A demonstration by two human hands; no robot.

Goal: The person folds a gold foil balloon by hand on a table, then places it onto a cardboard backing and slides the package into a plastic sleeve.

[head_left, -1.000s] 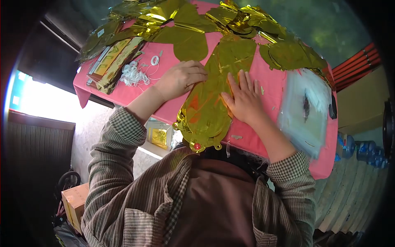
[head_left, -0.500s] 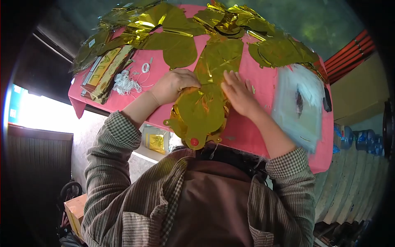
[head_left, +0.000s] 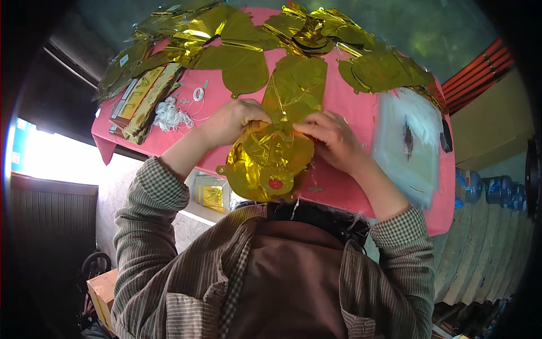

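A flat gold foil balloon [head_left: 262,161] with a red round spot lies crumpled near the front of the pink-covered table [head_left: 353,116]. My left hand [head_left: 240,120] is closed on its upper left edge, fingers curled under. From the other side, my right hand [head_left: 329,135] pinches the foil near the top middle, its fingertips partly hidden. A longer gold piece [head_left: 294,85] stretches away across the cloth just beyond both hands. Whether it joins the balloon in my hands cannot be made out.
Gold foil balloons [head_left: 226,34] pile along the far edge. White string [head_left: 172,113] and flat packets [head_left: 141,101] lie at left. Clear plastic bags [head_left: 407,147] are stacked at right, beside a black object [head_left: 447,135]. An open white box [head_left: 212,192] stands below the table's left edge.
The balloon's near part has crumpled and spread wider. My right hand has gone from flat, stretched fingers beside the foil to pinching it, moving inward; my left hand keeps its hold.
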